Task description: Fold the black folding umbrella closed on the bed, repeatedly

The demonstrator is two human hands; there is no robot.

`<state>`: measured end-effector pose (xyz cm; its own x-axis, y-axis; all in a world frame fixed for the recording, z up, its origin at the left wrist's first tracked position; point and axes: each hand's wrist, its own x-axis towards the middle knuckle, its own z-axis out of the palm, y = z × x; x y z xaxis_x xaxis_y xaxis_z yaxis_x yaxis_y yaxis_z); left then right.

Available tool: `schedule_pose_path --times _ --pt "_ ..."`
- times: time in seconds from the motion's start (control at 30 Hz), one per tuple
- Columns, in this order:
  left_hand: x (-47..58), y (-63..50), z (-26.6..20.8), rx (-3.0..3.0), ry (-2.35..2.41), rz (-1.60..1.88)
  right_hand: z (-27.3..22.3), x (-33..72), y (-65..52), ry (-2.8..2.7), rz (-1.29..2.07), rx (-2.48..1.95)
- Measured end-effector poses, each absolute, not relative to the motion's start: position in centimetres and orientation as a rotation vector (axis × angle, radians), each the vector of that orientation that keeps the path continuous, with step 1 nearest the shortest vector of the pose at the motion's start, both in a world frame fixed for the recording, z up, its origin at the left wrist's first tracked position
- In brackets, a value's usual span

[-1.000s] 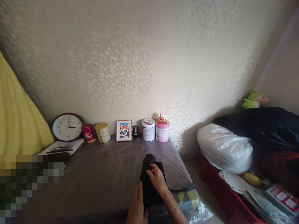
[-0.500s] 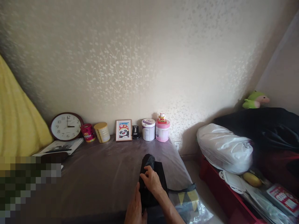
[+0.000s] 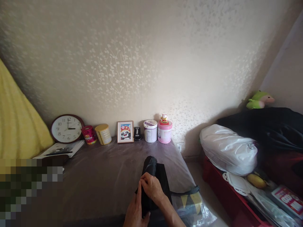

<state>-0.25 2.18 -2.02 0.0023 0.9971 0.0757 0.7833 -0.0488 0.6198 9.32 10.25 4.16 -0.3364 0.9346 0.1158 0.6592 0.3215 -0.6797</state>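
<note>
A dark, rolled bundle of black fabric [image 3: 150, 164] lies lengthwise on the grey-covered surface, beside a flat black piece [image 3: 163, 176] on its right. My right hand [image 3: 152, 188] bends over the bundle, fingers curled and pinching its fabric near the middle. Along the bundle's left side rests my left hand [image 3: 136, 206], index finger stretched up to meet the right fingertips and thumb near the lower end, keeping hold of it. A black strap [image 3: 184, 191] runs out to the right.
Clear plastic packaging [image 3: 195, 208] lies at the right edge. Along the wall stand a clock [image 3: 68, 128], a red tin [image 3: 89, 135], a gold tin [image 3: 103, 134], a framed panda picture [image 3: 125, 132] and two tubs [image 3: 150, 131]. A red box [image 3: 220, 192] with bags stands right.
My right hand has slid down the bundle toward me, and its fingertips now meet my left index finger. The bundle's far part looks smoother and more exposed.
</note>
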Motion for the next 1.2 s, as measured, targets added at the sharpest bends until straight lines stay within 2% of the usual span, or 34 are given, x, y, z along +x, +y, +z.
schedule_pose_path --times 0.23,0.5,0.73,1.2 --pt "0.2 2.9 -3.1 1.832 1.939 0.593 4.1 9.6 10.1 -2.136 0.713 -1.347" --pt "-0.3 3.0 -5.3 1.893 1.867 0.671 3.5 10.4 10.0 -2.145 0.726 -1.092" --pt "-0.6 3.2 -7.0 1.857 1.898 0.654 3.2 11.9 11.4 -2.097 0.467 -0.981" --pt "0.5 2.8 -5.3 1.752 2.025 0.56 1.6 9.5 18.5 -2.322 0.419 -1.051"
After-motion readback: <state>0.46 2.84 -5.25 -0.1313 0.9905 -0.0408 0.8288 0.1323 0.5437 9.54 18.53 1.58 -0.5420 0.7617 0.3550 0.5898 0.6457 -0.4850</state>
